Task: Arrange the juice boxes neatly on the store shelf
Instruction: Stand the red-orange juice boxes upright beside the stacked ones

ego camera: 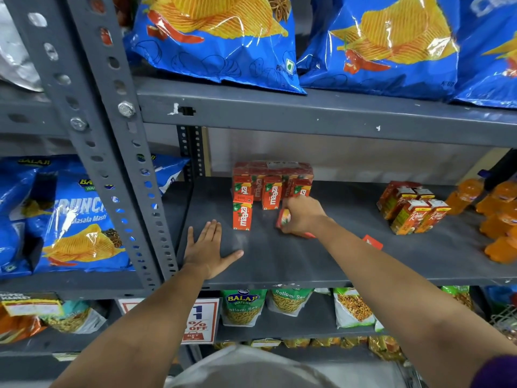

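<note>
Small red-orange juice boxes stand on the grey shelf [307, 261]. A wrapped pack of them [272, 170] sits at the back, with loose upright boxes in front, one [242, 215] standing alone at the front left and another [271, 196] behind it. My right hand [303, 217] is shut on a tilted juice box [283, 219] just right of them. My left hand [207, 249] lies flat and open on the shelf, left of the boxes, touching none. One more red box [372, 242] lies behind my right forearm, partly hidden.
A group of other juice cartons [411, 210] stands at the right, with orange drink bottles [500, 219] beyond. Blue chip bags [218, 37] fill the shelf above and the bay to the left. A grey upright post [112, 152] borders the left. Snack packets [243, 306] sit below.
</note>
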A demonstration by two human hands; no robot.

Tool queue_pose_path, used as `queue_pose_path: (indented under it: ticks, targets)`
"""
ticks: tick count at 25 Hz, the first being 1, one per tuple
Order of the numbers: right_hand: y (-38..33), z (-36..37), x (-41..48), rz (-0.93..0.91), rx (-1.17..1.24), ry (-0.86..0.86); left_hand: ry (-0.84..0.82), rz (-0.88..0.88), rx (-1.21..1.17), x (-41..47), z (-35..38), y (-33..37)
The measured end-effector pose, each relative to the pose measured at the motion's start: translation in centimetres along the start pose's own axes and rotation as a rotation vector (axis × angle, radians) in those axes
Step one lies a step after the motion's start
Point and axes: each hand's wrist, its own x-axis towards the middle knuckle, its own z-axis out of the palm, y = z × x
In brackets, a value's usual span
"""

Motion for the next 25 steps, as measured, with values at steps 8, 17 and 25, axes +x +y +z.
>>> queue_pose_path:
  ticks: [8, 17, 25]
  targets:
    - [-3.5, 0.1, 1.1, 0.363, 0.643, 0.359, 0.009, -0.004, -0.014, 0.0, -0.1, 0.1]
    - [-3.5, 0.5, 1.4, 0.179, 0.53, 0.282, 0.015, -0.01, -0.026, 0.1, 0.1, 0.0]
    - [-2.8, 0.0, 2.0, 0.06, 0.416, 0.223, 0.012, -0.014, -0.032, 0.2, 0.1, 0.0]
